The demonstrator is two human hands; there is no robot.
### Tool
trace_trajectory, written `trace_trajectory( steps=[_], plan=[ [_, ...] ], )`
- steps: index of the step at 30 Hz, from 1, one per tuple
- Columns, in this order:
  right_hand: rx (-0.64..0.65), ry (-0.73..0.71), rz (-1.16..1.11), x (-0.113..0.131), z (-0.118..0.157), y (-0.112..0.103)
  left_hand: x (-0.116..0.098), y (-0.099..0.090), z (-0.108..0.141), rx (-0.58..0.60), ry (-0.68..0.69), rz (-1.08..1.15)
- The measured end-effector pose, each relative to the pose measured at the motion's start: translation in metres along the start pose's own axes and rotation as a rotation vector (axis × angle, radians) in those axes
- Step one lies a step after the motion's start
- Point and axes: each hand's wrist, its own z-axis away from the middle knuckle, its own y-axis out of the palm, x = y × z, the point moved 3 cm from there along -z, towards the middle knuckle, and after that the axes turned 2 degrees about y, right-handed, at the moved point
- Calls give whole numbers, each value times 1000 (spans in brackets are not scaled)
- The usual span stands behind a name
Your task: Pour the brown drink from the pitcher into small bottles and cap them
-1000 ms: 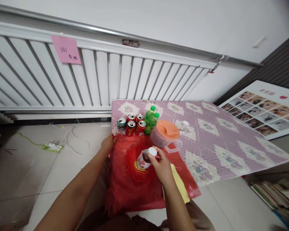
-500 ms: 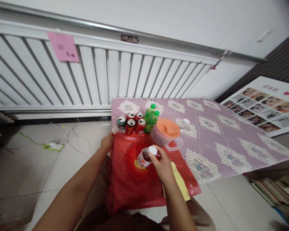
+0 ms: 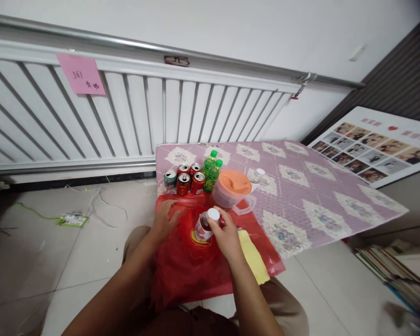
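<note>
My right hand (image 3: 226, 233) is closed round the upper part of a small bottle (image 3: 203, 227) with a white cap and a red-and-white label. The bottle stands slightly tilted over the yellow print on a red plastic bag (image 3: 192, 275). To its left my left hand (image 3: 165, 218) is over the bag's upper left part, fingers apart, holding nothing. Behind the bag are several cans (image 3: 184, 184), two green bottles (image 3: 213, 175) and a clear pitcher (image 3: 226, 195) with an orange lid. A yellow cloth (image 3: 252, 256) lies right of my right hand.
The table has a purple floral cover (image 3: 280, 193). A clear bottle (image 3: 257, 176) with a white cap lies behind the pitcher. A white radiator (image 3: 136, 112) runs along the wall. On the floor at left is a power strip (image 3: 72, 220); a photo board (image 3: 371, 144) leans at right.
My left hand has come off the bag's left edge and moved right over the bag, its fingers now spread. The view has shifted a little. My right hand still holds the bottle.
</note>
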Motion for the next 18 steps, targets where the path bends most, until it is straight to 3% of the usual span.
trace_trajectory(
  steps=[4,9,14,18],
  plan=[
    [4,8,-12,2,7,0,-41,13,18,25,113,198],
    [-35,19,-95,-13,20,-18,-64,26,23,107,114,258],
    [-181,3,211,-48,33,-67,-70,31,21,130,96,223],
    [-139,63,514,-73,48,-87,-76,40,24,157,82,204]
  ],
)
